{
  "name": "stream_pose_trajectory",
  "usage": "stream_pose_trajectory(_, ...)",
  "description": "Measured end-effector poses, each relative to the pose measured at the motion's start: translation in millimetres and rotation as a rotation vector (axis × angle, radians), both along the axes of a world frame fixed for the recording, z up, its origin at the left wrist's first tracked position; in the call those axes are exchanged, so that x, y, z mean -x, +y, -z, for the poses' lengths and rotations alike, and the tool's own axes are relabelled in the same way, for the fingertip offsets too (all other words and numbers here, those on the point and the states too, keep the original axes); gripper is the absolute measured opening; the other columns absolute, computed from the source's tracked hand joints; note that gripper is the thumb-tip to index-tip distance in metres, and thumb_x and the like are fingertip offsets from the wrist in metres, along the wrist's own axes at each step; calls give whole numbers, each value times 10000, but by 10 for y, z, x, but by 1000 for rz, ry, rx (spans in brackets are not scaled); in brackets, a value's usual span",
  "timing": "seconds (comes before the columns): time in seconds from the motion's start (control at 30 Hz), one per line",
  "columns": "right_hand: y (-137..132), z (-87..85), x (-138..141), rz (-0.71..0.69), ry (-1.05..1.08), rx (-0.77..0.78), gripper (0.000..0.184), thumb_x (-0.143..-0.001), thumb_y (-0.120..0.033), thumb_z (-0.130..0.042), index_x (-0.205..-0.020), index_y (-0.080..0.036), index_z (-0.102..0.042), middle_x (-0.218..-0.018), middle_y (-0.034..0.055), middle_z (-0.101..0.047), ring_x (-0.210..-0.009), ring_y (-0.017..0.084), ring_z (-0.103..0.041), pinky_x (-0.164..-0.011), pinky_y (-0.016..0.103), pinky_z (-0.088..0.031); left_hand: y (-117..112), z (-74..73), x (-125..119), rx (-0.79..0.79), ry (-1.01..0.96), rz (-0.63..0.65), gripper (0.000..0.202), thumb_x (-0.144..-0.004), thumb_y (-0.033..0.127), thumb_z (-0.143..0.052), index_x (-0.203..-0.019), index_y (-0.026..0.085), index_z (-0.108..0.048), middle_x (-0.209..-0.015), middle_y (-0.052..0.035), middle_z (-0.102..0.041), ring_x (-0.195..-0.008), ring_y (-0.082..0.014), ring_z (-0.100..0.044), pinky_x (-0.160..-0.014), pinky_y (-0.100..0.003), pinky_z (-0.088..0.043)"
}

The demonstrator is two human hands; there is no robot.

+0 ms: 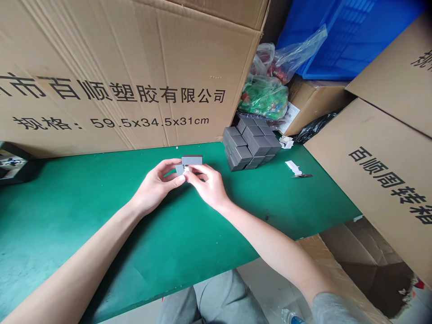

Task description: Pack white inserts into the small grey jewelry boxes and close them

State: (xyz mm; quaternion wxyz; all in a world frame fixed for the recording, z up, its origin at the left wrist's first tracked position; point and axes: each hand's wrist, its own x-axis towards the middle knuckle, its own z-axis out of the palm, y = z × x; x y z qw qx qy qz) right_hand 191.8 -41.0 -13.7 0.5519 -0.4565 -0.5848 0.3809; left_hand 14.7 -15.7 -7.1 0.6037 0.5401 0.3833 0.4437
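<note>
Both hands are together at mid-mat on the green work mat (67,220), fingertips meeting around a grey rectangular block (192,160). Left hand (155,187): fingers half curled, wrapped round the block's near-left side, on a smaller grey block (179,169) at its lower left. Right hand (206,185): closed to a pinch, fingertips (193,168) pressed on the near face of the block, beside a small white piece (186,169). The white piece sits between the two hands, partly hidden, so its exact form can't be told. Both hands are clear of the mat as far as this view shows; contact can't be confirmed. Stack of grey blocks (250,144) stands on the mat's far edge, just right of the hands, in interlocking layers. Further right on the mat: white paper strip (293,167) touching a thin metal blade (302,176). Large printed cardboard carton (101,85) stands along the mat's far edge. Plastic bags (263,96) and a blue plastic crate (340,38) sit beyond the mat, past the stack.
</note>
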Motion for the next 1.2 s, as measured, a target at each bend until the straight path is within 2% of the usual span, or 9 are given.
stream_pose_trajectory(0.3,24,16,-1,-11,-20,17,333,-882,-460,-699,-1112,-226,-756,-1134,77,-685,-980,185,-689,-739,263,-596,-7,-12,-27,-14,3,13,568,-727,394,-904,-1241,260,-704,-1418,-109,-663,-1414,-347,-512,-1166,-501,-438)
stream_pose_trajectory(0.47,45,32,9,-51,97,105,440,-808,-537,-764,-1095,-203,-758,-1141,91,-700,-958,201,-695,-806,320,-609,2,10,-28,18,-54,36,565,-736,371,-902,-1251,261,-697,-1392,-112,-687,-1419,-340,-519,-1159,-473,-464)
stream_pose_trajectory(0.63,46,-2,36,-32,265,212,434,-722,-453,-848,-1045,-177,-759,-1044,81,-767,-968,223,-710,-877,369,-601,1,3,-26,19,-43,55,575,-751,382,-891,-1276,266,-688,-1430,-108,-664,-1426,-337,-514,-1166,-456,-463)
stream_pose_trajectory(0.73,36,-20,49,-15,336,223,423,-690,-401,-873,-1030,-178,-758,-1022,69,-780,-973,223,-719,-889,362,-599,0,-1,-27,7,-31,64,581,-766,389,-880,-1296,266,-676,-1443,-112,-654,-1425,-338,-515,-1152,-455,-478)
stream_pose_trajectory(0.97,38,11,33,-12,287,200,396,-719,-393,-858,-1032,-172,-757,-996,74,-778,-948,220,-720,-862,358,-596,-9,-2,-36,-8,-46,42,615,-740,402,-895,-1294,246,-676,-1428,-125,-662,-1417,-355,-520,-1169,-488,-452)
stream_pose_trajectory(1.2,61,15,32,-54,319,239,400,-715,-410,-842,-1032,-185,-746,-1001,69,-768,-944,213,-705,-865,363,-591,4,21,-33,-27,-26,44,568,-779,401,-866,-1283,239,-658,-1392,-126,-677,-1386,-333,-553,-1145,-458,-483)
